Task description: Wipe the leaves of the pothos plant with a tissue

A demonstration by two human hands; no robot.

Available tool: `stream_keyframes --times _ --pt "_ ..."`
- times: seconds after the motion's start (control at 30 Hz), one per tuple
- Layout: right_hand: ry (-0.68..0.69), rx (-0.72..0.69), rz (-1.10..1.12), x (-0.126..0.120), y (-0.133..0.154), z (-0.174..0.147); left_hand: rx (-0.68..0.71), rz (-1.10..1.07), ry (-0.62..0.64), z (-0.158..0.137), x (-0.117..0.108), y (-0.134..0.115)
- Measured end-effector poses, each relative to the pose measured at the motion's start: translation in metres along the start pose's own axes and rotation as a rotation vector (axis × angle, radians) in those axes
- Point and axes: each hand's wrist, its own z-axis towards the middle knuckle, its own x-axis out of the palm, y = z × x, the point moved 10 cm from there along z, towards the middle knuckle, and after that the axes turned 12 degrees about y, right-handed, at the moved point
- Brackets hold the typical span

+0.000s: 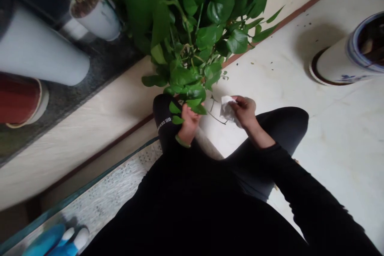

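Two bare hands work at the lower end of a leafy green plant (pixel 207 38), which hangs from the top of the view down to between the knees; the left hand (pixel 190 122) is at its lowest leaves, fingers curled behind them, and whether it pinches a leaf or only supports it I cannot tell; a pale green bracelet (pixel 183 141) circles that wrist.

The right hand (pixel 245 111) holds a crumpled white tissue (pixel 227 107) between thumb and fingers, just beside the leaves; a thin bare stem (pixel 218 120) runs from the foliage towards it; whether they touch is unclear.

White bars and lettering (pixel 165 121) mark the dark trousers at the left knee; the letters seem to read "ZERO", with the end hard to make out; they are the only writing I can read.

To the left, a dark speckled ledge (pixel 105 62) carries a small pale pot (pixel 100 18), a tall pale grey container (pixel 45 48) and a red-brown pot (pixel 18 98); to the right, a white pot (pixel 336 66) with blue trim and a blue pattern stands on the pale floor (pixel 339 140).
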Motion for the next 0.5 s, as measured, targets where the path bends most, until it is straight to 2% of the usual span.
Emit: stream_keyframes --times 0.1,0.17,0.23,0.4,0.5 --pt "-0.013 0.106 -0.035 -0.004 0.006 0.024 0.016 -0.020 0.006 -0.003 0.001 -0.012" --pt "0.094 0.195 -0.076 0.011 -0.001 0.032 0.001 -0.016 0.011 -0.007 0.006 -0.017" --pt "0.258 0.229 -0.147 0.038 -0.009 0.033 -0.026 0.022 0.009 -0.012 0.008 -0.021" --pt "0.645 0.033 -0.427 0.110 -0.011 0.012 -0.087 0.086 0.032 -0.017 0.009 -0.018" --pt "0.752 0.003 -0.613 0.127 -0.015 0.004 -0.088 0.116 0.019 -0.015 0.005 -0.017"
